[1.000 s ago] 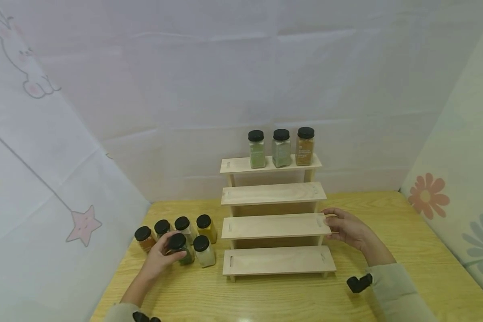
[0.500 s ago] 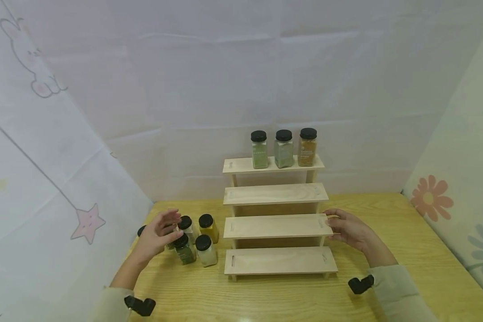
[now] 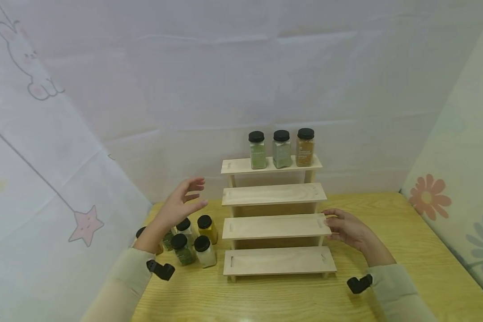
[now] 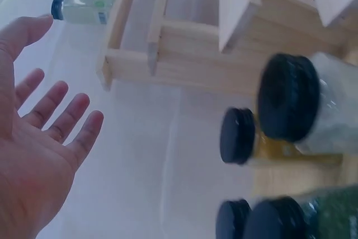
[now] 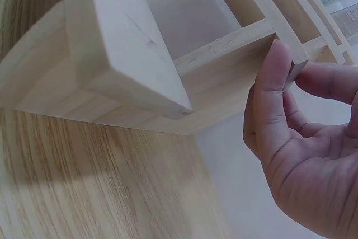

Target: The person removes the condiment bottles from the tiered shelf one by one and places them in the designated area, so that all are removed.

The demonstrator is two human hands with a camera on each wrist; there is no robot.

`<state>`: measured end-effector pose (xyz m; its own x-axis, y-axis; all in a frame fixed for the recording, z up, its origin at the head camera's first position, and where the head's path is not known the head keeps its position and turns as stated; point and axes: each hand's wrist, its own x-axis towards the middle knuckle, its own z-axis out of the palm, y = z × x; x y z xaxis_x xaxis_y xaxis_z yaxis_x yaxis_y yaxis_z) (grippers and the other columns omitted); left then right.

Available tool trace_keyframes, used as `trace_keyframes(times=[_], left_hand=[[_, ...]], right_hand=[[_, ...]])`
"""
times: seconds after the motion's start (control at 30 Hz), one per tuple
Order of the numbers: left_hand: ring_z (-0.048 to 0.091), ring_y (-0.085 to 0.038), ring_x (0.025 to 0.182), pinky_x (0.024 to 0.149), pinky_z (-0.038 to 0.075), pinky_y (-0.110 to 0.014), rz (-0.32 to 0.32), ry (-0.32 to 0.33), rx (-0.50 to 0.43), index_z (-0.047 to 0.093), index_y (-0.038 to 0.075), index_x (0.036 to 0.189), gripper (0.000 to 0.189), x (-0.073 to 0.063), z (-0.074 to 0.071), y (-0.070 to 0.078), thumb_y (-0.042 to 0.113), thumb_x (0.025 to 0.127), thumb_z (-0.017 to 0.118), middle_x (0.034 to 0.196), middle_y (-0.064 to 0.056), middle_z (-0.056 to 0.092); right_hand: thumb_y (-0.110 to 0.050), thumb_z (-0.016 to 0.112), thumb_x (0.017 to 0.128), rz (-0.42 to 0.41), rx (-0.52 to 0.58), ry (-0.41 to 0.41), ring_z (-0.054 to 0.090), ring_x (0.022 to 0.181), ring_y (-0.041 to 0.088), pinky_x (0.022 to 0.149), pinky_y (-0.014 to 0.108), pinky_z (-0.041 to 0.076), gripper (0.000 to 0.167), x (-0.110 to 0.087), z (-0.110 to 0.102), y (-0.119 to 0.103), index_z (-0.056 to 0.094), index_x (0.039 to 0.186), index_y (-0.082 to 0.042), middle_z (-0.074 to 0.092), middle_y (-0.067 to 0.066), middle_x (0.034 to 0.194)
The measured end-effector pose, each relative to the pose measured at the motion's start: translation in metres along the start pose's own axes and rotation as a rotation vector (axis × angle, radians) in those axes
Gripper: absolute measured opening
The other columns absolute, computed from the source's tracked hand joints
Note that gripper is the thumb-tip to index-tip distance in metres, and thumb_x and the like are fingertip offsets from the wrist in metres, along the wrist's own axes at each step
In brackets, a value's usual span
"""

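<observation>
My left hand (image 3: 179,206) hangs in the air, empty, fingers spread, over the back of a group of spice jars with black lids. Among these are a dark green jar (image 3: 184,251), a white jar (image 3: 205,254) and a yellow jar (image 3: 208,229); my forearm partly hides others. A four-step wooden display rack (image 3: 275,227) stands right of them. With thumb and fingers, my right hand (image 3: 349,230) pinches the right end of its second step from the bottom, as the right wrist view shows at the step's end (image 5: 293,62).
On the rack's top step stand a light green jar (image 3: 258,154), a grey-green jar (image 3: 281,152) and an orange-brown jar (image 3: 304,151). The wooden table (image 3: 265,299) meets a pale cloth backdrop (image 3: 185,89) behind and at both sides.
My left hand has let go of the dark green jar, lifted away and moved up and forward to the right. The jar stays beside the white one. My right hand keeps its hold on the rack.
</observation>
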<state>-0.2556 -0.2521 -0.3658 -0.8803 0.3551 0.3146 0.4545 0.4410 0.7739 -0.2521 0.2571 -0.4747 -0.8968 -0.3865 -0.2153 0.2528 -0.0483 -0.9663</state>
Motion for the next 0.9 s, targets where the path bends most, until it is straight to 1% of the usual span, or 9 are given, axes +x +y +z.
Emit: trace_keyframes(times=[0.17,0.27,0.43,0.53,0.7,0.8,0.9], left_hand=[[0.045,-0.031,0.138,0.112,0.036,-0.058,0.026,0.007,-0.025,0.037,0.019,0.154,0.066,0.023,0.002,0.013,0.018,0.097,0.071,0.153,-0.006,0.044],[0.046,-0.029,0.138,0.112,0.037,-0.056,0.030,0.012,-0.023,0.038,0.020,0.153,0.066,0.037,0.003,0.020,0.021,0.097,0.072,0.153,-0.005,0.045],[0.045,-0.034,0.138,0.113,0.036,-0.057,0.041,-0.001,-0.054,0.039,0.016,0.153,0.067,0.059,0.006,0.033,0.020,0.095,0.073,0.152,-0.007,0.046],[0.046,-0.036,0.137,0.112,0.037,-0.056,0.044,-0.008,-0.064,0.040,0.015,0.153,0.067,0.070,0.009,0.039,0.019,0.095,0.074,0.151,-0.008,0.047],[0.045,-0.036,0.138,0.114,0.036,-0.055,0.042,-0.010,-0.084,0.038,0.015,0.154,0.068,0.088,0.013,0.044,0.018,0.095,0.073,0.153,-0.011,0.044],[0.044,-0.035,0.139,0.114,0.034,-0.056,0.050,0.002,-0.108,0.036,0.011,0.155,0.071,0.097,0.016,0.044,0.018,0.095,0.073,0.155,-0.016,0.041],[0.044,-0.035,0.138,0.114,0.034,-0.056,0.048,0.014,-0.134,0.034,0.007,0.155,0.072,0.104,0.018,0.044,0.015,0.095,0.073,0.155,-0.020,0.040]], right_hand=[[-0.015,0.058,0.104,-0.002,-0.010,-0.009,0.066,0.096,0.018,0.079,0.034,0.059,0.056,0.001,0.000,-0.001,0.029,0.149,0.000,0.061,0.005,0.114],[-0.014,0.058,0.104,-0.004,-0.003,-0.012,0.066,0.095,0.017,0.078,0.033,0.059,0.058,0.001,0.000,-0.001,0.026,0.150,0.002,0.061,0.005,0.113],[-0.013,0.058,0.103,0.004,0.007,-0.008,0.066,0.093,0.016,0.078,0.032,0.059,0.054,0.000,0.000,-0.001,0.029,0.147,0.001,0.063,0.004,0.111],[-0.014,0.058,0.104,0.000,-0.003,-0.013,0.067,0.094,0.017,0.079,0.033,0.059,0.056,-0.001,0.000,-0.001,0.028,0.148,0.001,0.062,0.004,0.112],[-0.016,0.058,0.104,-0.006,-0.023,-0.011,0.067,0.095,0.017,0.080,0.033,0.059,0.064,-0.001,0.000,-0.001,0.020,0.153,0.004,0.062,0.005,0.113],[-0.015,0.057,0.104,-0.003,-0.024,-0.005,0.066,0.096,0.017,0.079,0.033,0.059,0.063,-0.001,0.000,-0.001,0.021,0.152,0.004,0.062,0.005,0.113],[-0.015,0.057,0.104,-0.003,-0.025,-0.006,0.066,0.097,0.017,0.080,0.033,0.059,0.058,-0.001,0.000,-0.002,0.025,0.150,0.002,0.061,0.005,0.114]])
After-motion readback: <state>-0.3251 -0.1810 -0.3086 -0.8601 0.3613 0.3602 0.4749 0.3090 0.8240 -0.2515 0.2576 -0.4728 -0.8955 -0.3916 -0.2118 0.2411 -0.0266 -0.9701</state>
